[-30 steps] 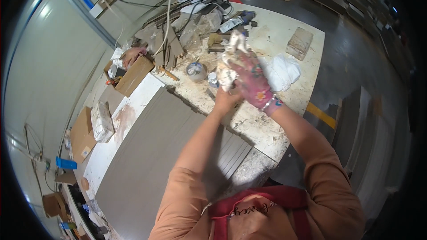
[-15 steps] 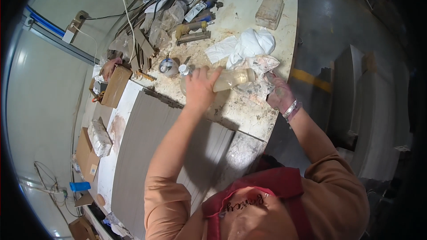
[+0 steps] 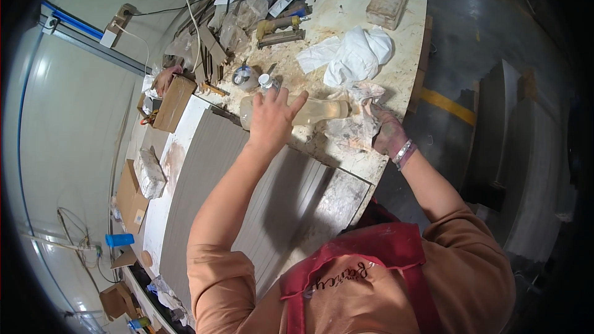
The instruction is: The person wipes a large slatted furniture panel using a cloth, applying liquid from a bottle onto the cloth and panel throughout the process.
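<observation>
A clear bottle [image 3: 307,113] with pale yellowish liquid lies tipped on its side in the grip of my left hand [image 3: 271,117], thumb and fingers spread around it. Its neck points right, at a stained, crumpled rag [image 3: 354,131]. My right hand [image 3: 390,134] grips that rag by its right side near the table's edge; some fingers are hidden behind the cloth. Just beyond my left hand sits a white cap [image 3: 265,80]; what it belongs to is mostly hidden. A white-and-blue round container [image 3: 245,77] stands beside it.
A clean white cloth [image 3: 359,55], a nail gun [image 3: 278,29] and a dusty block [image 3: 387,6] lie on the stained table [image 3: 334,0]. Stacked grey boards [image 3: 216,179] fill the near side. Cables and plastic bags crowd the far left. A cardboard box [image 3: 174,104] stands left.
My left hand and the bottle have shifted slightly left, the bottle's neck drawing back from the rag. The rag now hangs more spread out below my right hand. The view has shifted a little.
</observation>
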`<state>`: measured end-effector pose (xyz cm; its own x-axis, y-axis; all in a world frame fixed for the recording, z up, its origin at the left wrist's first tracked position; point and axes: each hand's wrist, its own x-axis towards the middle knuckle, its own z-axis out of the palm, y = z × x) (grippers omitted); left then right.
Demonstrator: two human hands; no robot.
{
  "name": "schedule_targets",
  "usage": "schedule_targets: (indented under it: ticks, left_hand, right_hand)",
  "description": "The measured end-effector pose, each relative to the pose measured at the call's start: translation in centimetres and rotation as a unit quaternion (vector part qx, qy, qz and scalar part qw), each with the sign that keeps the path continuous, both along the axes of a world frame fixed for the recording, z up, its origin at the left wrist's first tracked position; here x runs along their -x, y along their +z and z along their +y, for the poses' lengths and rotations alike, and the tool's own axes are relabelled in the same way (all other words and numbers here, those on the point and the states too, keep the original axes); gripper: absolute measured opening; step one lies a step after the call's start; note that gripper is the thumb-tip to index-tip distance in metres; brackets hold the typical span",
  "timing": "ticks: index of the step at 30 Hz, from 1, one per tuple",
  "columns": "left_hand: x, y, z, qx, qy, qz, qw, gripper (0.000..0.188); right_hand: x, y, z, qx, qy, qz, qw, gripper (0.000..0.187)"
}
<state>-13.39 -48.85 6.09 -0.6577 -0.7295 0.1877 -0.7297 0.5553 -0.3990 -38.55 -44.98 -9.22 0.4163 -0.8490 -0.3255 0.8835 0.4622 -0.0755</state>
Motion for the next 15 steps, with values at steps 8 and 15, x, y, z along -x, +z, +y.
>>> schedule_targets:
  ticks: [8,15]
  left_hand:
    - [-1.5,0.6,-1.0,0.026,0.018,-0.023,0.999,0.054]
    - [-0.8,1.3,-0.5,-0.006,-0.038,0.002,0.999,0.051]
  right_hand:
    - [0.1,1.3,0.2,0.052,0.038,-0.071,0.995,0.044]
    - [-1.1,0.9,-1.7,0.113,0.025,-0.041,0.992,0.045]
